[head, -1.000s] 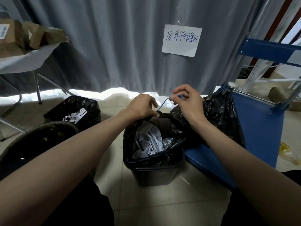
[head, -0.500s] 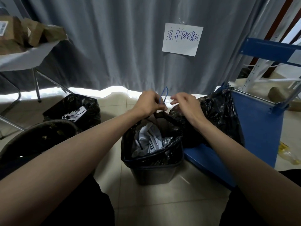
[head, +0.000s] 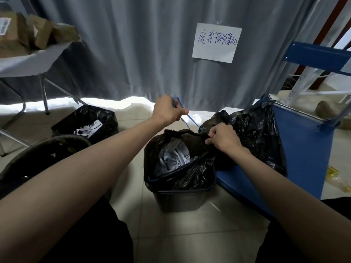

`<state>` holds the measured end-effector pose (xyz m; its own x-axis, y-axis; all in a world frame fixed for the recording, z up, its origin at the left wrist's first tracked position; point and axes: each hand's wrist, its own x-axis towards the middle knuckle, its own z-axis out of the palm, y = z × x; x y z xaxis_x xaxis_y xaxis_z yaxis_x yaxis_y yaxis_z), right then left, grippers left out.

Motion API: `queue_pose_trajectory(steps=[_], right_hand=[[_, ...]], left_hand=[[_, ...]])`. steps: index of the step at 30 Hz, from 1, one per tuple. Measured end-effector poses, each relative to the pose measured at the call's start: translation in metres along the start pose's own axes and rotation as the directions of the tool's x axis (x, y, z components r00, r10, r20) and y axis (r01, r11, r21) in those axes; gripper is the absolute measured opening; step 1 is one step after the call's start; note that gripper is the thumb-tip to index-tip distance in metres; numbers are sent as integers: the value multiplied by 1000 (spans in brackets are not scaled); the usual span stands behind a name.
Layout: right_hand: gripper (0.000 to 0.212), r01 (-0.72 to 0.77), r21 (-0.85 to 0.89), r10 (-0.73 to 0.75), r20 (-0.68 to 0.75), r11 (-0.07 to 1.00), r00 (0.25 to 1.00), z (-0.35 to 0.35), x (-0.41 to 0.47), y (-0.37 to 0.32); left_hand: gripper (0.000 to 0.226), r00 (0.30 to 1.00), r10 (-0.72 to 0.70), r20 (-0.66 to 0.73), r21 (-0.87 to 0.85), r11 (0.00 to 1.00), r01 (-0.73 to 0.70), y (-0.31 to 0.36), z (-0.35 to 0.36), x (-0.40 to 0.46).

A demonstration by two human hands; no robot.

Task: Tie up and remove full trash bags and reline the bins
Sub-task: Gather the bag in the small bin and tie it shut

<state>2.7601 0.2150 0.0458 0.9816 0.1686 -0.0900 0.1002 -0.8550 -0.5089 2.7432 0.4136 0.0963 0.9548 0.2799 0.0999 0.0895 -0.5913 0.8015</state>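
Observation:
A small dark bin [head: 180, 199] stands on the tiled floor in front of me, lined with a black trash bag [head: 182, 173] that holds crumpled white paper. My left hand [head: 167, 111] grips the bag's blue drawstring [head: 187, 119] and holds it taut, up and to the left. At the far right of the bag's mouth my right hand [head: 222, 137] clutches the gathered black rim. The bag's mouth is partly drawn in.
A tied black bag [head: 256, 133] sits on a blue cart [head: 300, 149] right of the bin. At left stand another black-lined bin [head: 89, 122] with paper and a big round dark bin [head: 43, 154]. A grey curtain [head: 142, 44] hangs behind, and a table [head: 24, 63] bears brown parcels.
My left hand has pulled the blue drawstring up and to the left, away from the bag. My right hand has dropped onto the bag's rim and grips it.

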Motion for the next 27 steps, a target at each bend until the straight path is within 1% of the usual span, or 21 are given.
queue_pose_trajectory(steps=[2, 4, 5, 6, 8, 10, 12, 14, 15, 17, 18, 20, 21, 23, 24, 27], right_hand=[[31, 11, -20, -12, -10, 1000, 1000, 0, -2, 0], [22, 25, -34, -26, -40, 999, 999, -2, -7, -3], [23, 38, -41, -40, -58, 998, 998, -5, -9, -5], [28, 54, -54, -58, -73, 997, 996, -7, -12, -7], [38, 76, -95, -84, -80, 993, 993, -12, -17, -13], [31, 89, -122, -96, -50, 989, 994, -15, -21, -19], [24, 114, -131, -115, -5, 985, 993, -16, -26, -25], [20, 207, -112, -199, 76, 972, 977, -13, -32, -31], [19, 276, -85, -261, 149, 957, 954, -11, -36, -34], [19, 407, -31, -377, 318, 913, 870, -2, -44, -39], [25, 457, -32, -410, 392, 889, 824, 4, -48, -40], [35, 521, -102, -415, 486, 847, 769, 14, -57, -40], [34, 545, -150, -410, 505, 825, 760, 19, -60, -39], [23, 572, -192, -432, 480, 797, 763, 25, -63, -36], [19, 563, -187, -438, 452, 805, 777, 25, -62, -35], [21, 482, -104, -422, 348, 870, 837, 14, -54, -36]], left_hand=[[26, 997, -47, 58, 12, 999, 46, -2, -2, -3], [41, 988, -80, 131, 62, 995, 73, -4, -9, -6], [47, 982, -91, 165, 101, 992, 75, -6, -13, -8], [49, 974, -106, 203, 157, 985, 74, -8, -17, -10], [52, 942, -152, 298, 279, 958, 67, -11, -24, -17], [55, 898, -203, 391, 374, 926, 47, -13, -27, -26], [55, 862, -237, 449, 439, 898, 19, -14, -27, -37], [54, 833, -245, 497, 460, 888, -14, -15, -24, -47], [51, 821, -238, 519, 458, 888, -32, -14, -24, -51], [44, 806, -219, 549, 458, 886, -71, -14, -24, -56], [41, 803, -209, 558, 460, 884, -90, -13, -25, -58], [36, 803, -187, 566, 459, 881, -118, -14, -27, -60], [35, 804, -176, 568, 458, 879, -131, -15, -29, -61], [32, 797, -161, 583, 455, 877, -155, -17, -32, -63], [30, 785, -160, 599, 451, 877, -165, -17, -34, -64], [32, 743, -180, 644, 479, 853, -209, -19, -37, -67]])
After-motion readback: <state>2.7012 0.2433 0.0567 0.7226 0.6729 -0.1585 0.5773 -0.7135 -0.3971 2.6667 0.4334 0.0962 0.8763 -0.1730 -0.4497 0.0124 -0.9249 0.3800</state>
